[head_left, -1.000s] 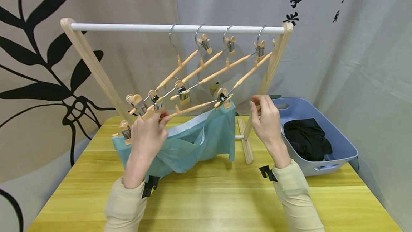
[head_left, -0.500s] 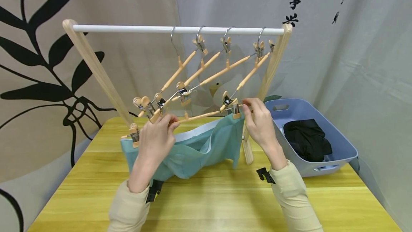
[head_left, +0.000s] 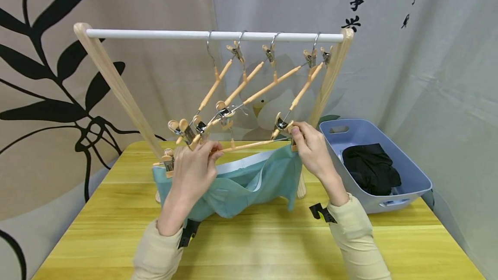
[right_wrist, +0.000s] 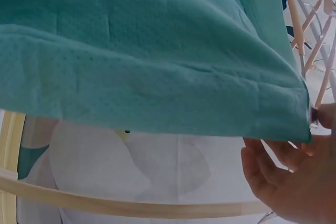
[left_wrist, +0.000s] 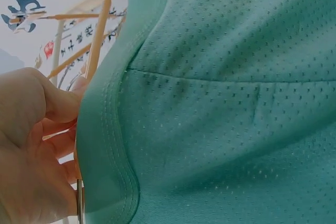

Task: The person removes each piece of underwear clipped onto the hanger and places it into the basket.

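Teal mesh shorts [head_left: 233,195] hang by the waistband from a wooden clip hanger [head_left: 253,144] held below the rack. My left hand [head_left: 196,167] grips the hanger's bar left of its middle. At the bar's right end my right hand [head_left: 311,148] pinches the clip [head_left: 294,145] over the corner of the shorts. The left clip [head_left: 168,164] bites the other waistband corner, partly behind my left hand. In the left wrist view, the waistband [left_wrist: 105,145] runs beside my curled fingers. The right wrist view shows the thumb and fingers of my right hand [right_wrist: 299,171] at the fabric corner.
Several bare clip hangers [head_left: 268,85] dangle from the white rod [head_left: 155,33] of a wooden-legged rack, close over the held hanger. A blue basket [head_left: 412,176] with black cloth [head_left: 371,168] stands on the right of the wooden table [head_left: 272,249].
My right hand, apart from the hanger a second ago, now has hold of its right clip. My left hand has carried the hanger and shorts to the right and slightly down.
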`<state>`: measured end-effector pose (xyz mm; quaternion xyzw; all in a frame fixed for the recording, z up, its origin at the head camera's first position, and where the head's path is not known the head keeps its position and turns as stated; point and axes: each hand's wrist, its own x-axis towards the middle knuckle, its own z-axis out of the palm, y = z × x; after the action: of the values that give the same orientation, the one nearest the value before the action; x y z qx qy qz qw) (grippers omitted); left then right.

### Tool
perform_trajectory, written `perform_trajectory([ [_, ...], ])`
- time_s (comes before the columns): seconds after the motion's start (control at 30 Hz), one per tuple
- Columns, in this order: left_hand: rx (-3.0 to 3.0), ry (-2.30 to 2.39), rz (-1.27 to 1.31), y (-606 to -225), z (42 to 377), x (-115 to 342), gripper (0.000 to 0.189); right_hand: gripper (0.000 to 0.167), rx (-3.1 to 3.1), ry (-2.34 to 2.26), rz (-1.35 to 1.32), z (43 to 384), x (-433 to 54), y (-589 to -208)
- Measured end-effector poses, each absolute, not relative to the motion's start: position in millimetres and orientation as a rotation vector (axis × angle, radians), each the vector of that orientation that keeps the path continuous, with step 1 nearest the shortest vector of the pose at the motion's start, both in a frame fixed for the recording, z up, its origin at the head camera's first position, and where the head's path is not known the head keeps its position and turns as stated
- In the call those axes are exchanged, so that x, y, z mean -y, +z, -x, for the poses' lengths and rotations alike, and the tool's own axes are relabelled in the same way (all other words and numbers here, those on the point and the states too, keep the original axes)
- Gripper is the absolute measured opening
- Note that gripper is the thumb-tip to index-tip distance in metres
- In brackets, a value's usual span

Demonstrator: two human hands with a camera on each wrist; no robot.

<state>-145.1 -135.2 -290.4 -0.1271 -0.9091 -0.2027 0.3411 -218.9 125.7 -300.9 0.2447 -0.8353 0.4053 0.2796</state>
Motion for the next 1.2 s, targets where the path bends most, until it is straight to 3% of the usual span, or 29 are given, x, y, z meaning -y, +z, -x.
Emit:
perform_trajectory([
  [0.47,2.324,-0.548,0.414,-292.3,146.3,135.3,0.006,0.035,2.217,1.67,-0.647,216.3,-131.0,-299.4],
  [1.2,2.286,-0.584,0.471,-292.7,147.6,136.0,0.008,0.018,2.072,1.694,-0.569,210.2,-130.3,-299.6],
])
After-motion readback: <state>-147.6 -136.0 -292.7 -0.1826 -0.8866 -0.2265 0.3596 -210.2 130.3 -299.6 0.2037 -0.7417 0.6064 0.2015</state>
